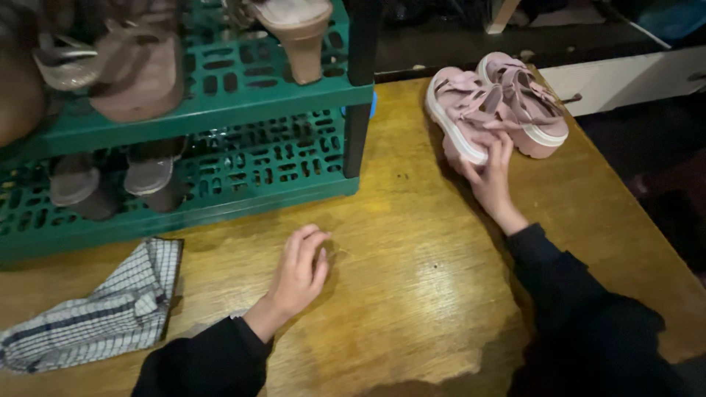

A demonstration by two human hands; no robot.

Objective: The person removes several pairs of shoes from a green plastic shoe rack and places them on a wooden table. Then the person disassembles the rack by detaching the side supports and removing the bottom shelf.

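A single head-worn camera looks steeply down from close above the wooden table (pixel 412 294). It faces forward over the person's arms towards the green shoe rack (pixel 220 103), with no second view
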